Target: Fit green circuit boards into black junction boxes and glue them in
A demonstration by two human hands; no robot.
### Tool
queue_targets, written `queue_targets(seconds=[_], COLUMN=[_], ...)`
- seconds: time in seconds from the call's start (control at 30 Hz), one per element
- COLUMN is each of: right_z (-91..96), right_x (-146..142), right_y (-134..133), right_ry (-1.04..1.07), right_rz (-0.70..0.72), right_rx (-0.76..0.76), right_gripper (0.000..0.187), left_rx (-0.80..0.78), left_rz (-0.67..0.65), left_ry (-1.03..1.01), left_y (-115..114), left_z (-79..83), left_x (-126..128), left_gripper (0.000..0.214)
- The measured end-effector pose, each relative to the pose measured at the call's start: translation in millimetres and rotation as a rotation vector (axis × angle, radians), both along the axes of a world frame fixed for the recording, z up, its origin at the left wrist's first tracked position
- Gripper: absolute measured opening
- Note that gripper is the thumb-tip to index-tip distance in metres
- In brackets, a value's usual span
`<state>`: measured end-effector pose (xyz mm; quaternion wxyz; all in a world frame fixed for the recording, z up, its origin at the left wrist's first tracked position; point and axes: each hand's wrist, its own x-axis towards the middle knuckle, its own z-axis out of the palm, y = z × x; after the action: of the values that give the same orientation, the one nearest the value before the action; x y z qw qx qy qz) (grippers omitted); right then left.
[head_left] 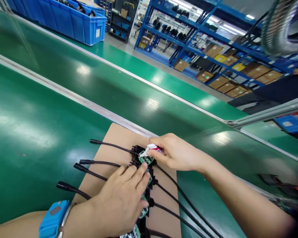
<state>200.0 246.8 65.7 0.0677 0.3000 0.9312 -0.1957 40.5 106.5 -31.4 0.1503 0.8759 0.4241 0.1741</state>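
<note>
My right hand (176,152) is closed around a small white glue tube (153,147) with a red and blue label. The tube's narrow white nozzle points down at a round green circuit board (146,160) in the farthest black housing (137,149). Fingers stretched out, my left hand (120,200) lies flat over the housings closer to me and partly hides them. Its fingertips touch the near edge of the far board. More boards show past its fingers, including one at the bottom (132,232). The housings stand in a row on brown cardboard (164,206).
Black cables with connector ends (67,186) reach out left, and longer cables (178,188) run right. Metal rails (89,103) cross the green table (20,132). Beyond are a blue bin (86,29) and blue shelving (183,43) with boxes. A person's dark sleeve (275,87) is at the right.
</note>
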Motion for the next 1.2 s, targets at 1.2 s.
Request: queue_targets(seconds=[1.2], right_z=[19.0], right_x=[1], right_y=[-3], right_ry=[-0.143], right_rz=[0.121], right_rx=[-0.074], right_gripper=[0.020], left_rx=[0.082], left_rz=[0.033], left_ry=[0.034], left_y=[-1], left_z=[3.3], left_x=[-2], left_gripper=[0.051])
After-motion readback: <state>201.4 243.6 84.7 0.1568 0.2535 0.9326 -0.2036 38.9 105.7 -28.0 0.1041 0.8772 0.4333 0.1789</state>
